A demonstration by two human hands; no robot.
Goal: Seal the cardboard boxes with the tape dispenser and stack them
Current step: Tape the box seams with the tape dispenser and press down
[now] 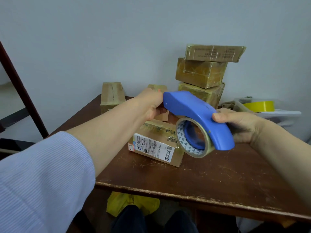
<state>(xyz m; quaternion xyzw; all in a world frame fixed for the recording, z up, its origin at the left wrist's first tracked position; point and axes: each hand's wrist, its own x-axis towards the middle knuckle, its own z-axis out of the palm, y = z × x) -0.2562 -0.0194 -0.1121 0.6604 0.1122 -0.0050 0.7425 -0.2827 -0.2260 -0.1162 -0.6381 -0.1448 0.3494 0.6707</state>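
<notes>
Over the box (156, 148) — dispenser (193, 108) between left hand (149, 105) and right hand (240, 125).

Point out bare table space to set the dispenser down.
Bare: the front strip of the table between the labelled box and the near edge, widening rightward below the right hand holding the dispenser. Crowded: the back, with the box stack, a back-left box and the bin.

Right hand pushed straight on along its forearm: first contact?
Likely the left hand at the small box: the tape dispenser that the right hand grips noses up to them. Depth unclear.
</notes>
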